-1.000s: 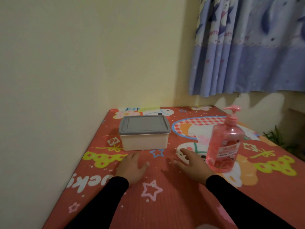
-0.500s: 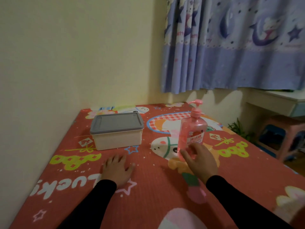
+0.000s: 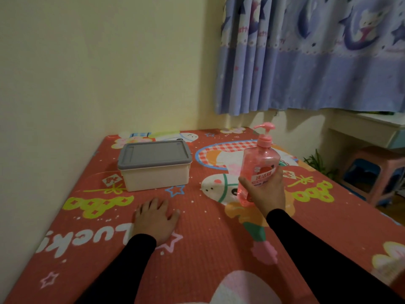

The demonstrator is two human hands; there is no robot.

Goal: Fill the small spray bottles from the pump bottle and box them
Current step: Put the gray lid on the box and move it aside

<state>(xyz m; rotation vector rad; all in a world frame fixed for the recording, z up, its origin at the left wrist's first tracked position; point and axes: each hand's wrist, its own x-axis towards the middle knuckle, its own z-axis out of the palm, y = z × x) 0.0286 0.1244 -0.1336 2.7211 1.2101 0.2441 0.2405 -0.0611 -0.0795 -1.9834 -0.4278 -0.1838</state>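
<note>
Two hands over a red printed mat. Right hand wrapped round the lower body of the pump bottle, thumb on the near-left side of the label, fingers curled round the far side and mostly hidden. Bottle upright, toward the mat's right edge, base at or just above the surface; impossible to tell which. Pink liquid up to the shoulder, so heavy, top-loaded by the pump head. Left hand flat on the mat near the left edge, fingers spread and straight, gripping nothing. Box toward the far left corner, against the wall, grey lid on and seated. No small spray bottles anywhere in view; probably inside the box, but not certain.

Several risks from here. Grip low on a tall, full bottle: a quick swing toward the box likely to tip it, spout leading. Mat soft and ribbed: set down carelessly, prone to rocking and toppling, with soap leaking onto the print. Right edge close by, with a stool and plant just beyond: a nudge that way enough to send it off. Lid not yet off, so nothing ready to receive soap; pumping now means a spill. Lid removal likely needing both hands, hence a steady resting place for the bottle first, well in from the edge.
</note>
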